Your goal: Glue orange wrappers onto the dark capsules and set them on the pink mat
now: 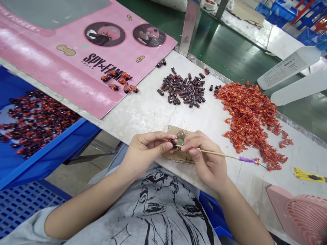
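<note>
Between the thumb and fingers of my left hand [150, 148] is a small black and orange piece [173, 143]. My right hand [206, 156] pinches a thin wooden stick [217, 153], whose left end touches or nearly touches that piece. Purple wrap [246, 159] covers part of the stick's far end, with a thin dark tip beyond. Under both hands lies a cardboard scrap [178, 157] with a wet, brownish patch. Ahead of them is a cluster of black pieces [182, 88]; to the right spreads a heap of orange pieces [251, 112].
A pink printed board [76, 68] at the left carries several orange and dark pieces [122, 80]. Below it, a blue bin [51, 163] holds many similar ones. On the right are a yellow-handled tool [309, 175], a pink fan [306, 214] and white plastic containers [288, 68]. A metal post [189, 27] rises at the table's far edge.
</note>
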{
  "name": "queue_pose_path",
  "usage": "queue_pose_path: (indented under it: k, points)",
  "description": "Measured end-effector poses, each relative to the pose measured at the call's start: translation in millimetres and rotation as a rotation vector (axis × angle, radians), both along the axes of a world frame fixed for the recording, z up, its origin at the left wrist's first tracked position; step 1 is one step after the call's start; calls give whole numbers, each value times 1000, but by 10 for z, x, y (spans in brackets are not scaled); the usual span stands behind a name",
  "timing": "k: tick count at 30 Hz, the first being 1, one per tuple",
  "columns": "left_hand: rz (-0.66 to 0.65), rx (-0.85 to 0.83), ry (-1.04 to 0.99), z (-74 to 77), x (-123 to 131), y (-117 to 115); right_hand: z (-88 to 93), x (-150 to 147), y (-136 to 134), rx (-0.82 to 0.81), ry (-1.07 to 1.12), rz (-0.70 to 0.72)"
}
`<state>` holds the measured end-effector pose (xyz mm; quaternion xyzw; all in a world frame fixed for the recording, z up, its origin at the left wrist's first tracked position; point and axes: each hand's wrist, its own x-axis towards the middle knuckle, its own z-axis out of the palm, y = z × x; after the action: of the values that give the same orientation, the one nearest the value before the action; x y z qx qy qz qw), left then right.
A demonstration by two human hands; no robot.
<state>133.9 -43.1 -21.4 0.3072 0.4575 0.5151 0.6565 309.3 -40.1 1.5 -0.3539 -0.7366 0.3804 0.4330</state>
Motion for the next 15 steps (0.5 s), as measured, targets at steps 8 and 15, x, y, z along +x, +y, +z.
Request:
queue_pose_path:
  k: [8,15]
  points:
    - [21,-1,111,-52,-65,-28,-133,101,100,-6,-293,-89]
    - [16,26,263,-112,-75,-23,-189,46,121,-297,-368,-118]
